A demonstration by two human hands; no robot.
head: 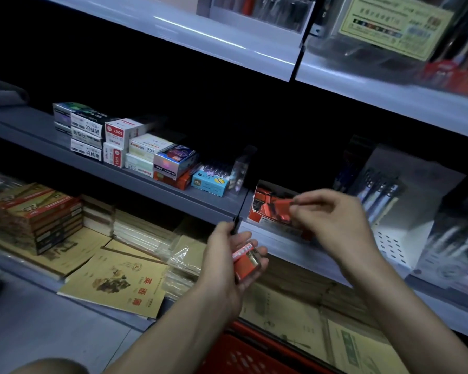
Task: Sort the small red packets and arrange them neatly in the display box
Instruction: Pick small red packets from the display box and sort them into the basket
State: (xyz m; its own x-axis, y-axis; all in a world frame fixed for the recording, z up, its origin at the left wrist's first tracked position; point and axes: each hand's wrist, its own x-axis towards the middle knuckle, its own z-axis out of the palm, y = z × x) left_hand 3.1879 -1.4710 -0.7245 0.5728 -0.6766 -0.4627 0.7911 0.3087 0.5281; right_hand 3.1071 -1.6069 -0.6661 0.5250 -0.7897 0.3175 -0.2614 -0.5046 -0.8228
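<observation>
Your right hand point(333, 220) pinches one red packet point(280, 207) just over the display box point(256, 215). Your left hand point(235, 255) cups the spare packets point(245, 263) below-left of the box. They're likely light, stiff and slick, so grip the flat faces.

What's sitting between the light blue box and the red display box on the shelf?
Head view: a clear plastic pack stands between the blue box and display box.

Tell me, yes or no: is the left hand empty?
No: the left hand holds a few small red packets against its palm.
</observation>
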